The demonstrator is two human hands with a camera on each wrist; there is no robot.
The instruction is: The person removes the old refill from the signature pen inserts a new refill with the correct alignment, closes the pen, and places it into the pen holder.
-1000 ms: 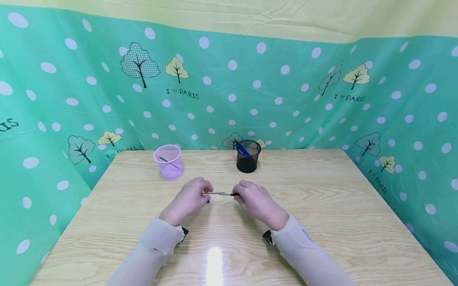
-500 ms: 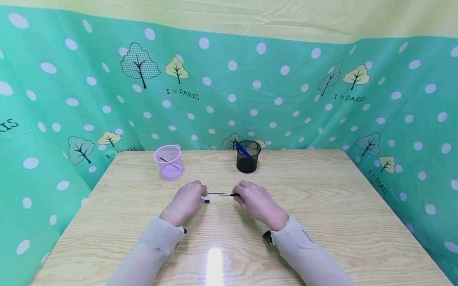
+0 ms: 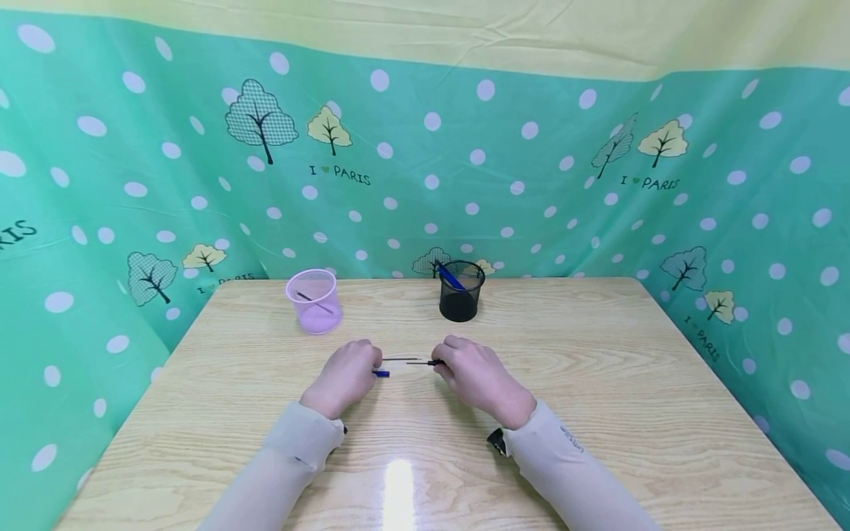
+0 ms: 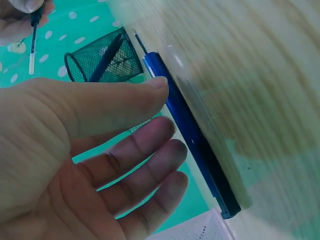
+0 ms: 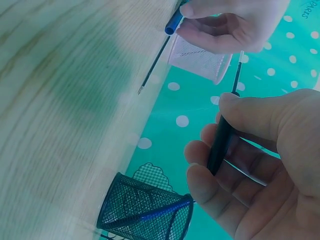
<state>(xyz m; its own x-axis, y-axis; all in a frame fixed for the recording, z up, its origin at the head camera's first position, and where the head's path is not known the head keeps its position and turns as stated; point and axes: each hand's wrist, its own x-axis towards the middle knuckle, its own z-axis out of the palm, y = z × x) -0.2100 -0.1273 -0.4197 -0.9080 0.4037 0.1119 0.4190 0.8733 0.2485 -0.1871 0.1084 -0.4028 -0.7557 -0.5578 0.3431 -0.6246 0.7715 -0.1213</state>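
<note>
A blue pen barrel (image 4: 195, 135) lies on the table, with a thin dark refill (image 3: 401, 359) lying just beyond it. My left hand (image 3: 345, 375) is at the barrel; in the left wrist view its thumb tip overlaps the barrel's edge and the other fingers are loosely bent beside it. The index fingertip is hidden behind the thumb, so a firm hold does not show. In my right hand (image 3: 474, 372), thumb and fingers grip a black pen front section (image 5: 222, 137). A refill (image 5: 237, 75) with a pale end sticks out of it, towards the left hand.
Towards the back left stands a lilac mesh pen cup (image 3: 320, 318) with a dark thin stick in it. Right of it is a black mesh cup (image 3: 458, 306) holding a blue pen (image 3: 450, 276). A patterned curtain (image 3: 531, 169) hangs behind the wooden table (image 3: 584, 354).
My left hand has drawn back slightly to the left, away from the refill on the table, baring more of the blue barrel. The right hand stays in place with its piece.
</note>
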